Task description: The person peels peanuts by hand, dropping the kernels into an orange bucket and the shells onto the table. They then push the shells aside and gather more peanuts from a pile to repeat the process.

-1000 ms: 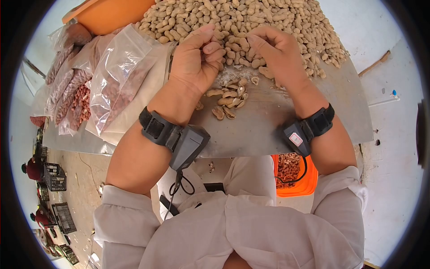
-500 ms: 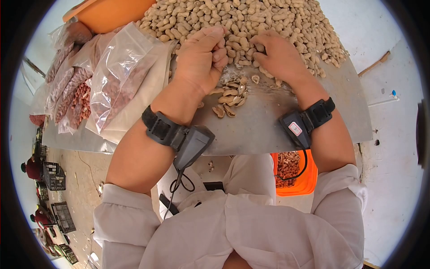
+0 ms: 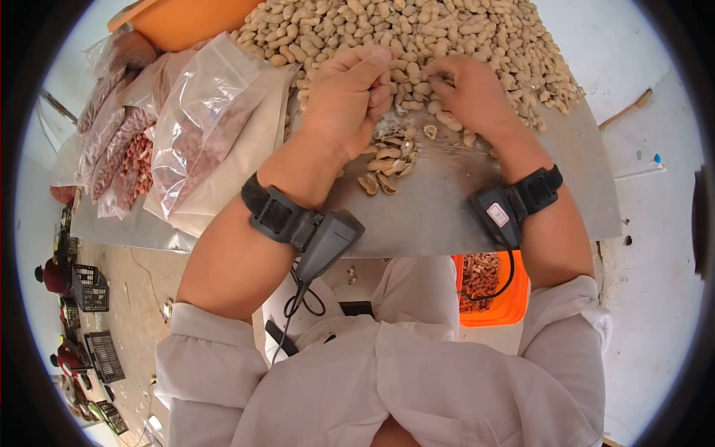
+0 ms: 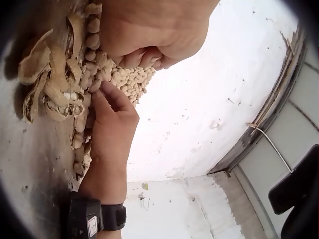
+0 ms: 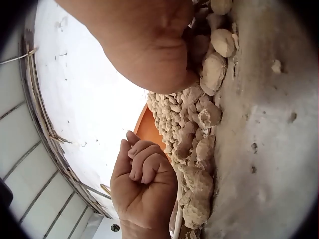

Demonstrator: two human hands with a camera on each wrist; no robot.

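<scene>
A large heap of unshelled peanuts (image 3: 477, 37) covers the back of the metal table. At the heap's front edge, my right hand (image 3: 473, 93) has thumb and index finger bent together at a peanut (image 4: 94, 85), seen in the left wrist view. My left hand (image 3: 346, 93) is raised beside the heap, its fingers curled into the palm and its thumb against the index finger. In the right wrist view nothing shows between the left hand's (image 5: 144, 184) fingertips; the inside of its curl is hidden. Split empty shells (image 3: 391, 160) lie in a small pile between the wrists.
Clear plastic bags of red peanut kernels (image 3: 197, 134) lie on the left of the table (image 3: 417, 216). An orange basin (image 3: 186, 26) stands behind them. Below the front edge, an orange bin (image 3: 514, 298) contains reddish kernels or skins. Black crates (image 3: 104, 354) stand on the floor at left.
My left hand has moved right and slightly forward, with its fingers still curled. My right hand has shifted a little right and lower along the heap's edge, its thumb and index bent toward the peanuts.
</scene>
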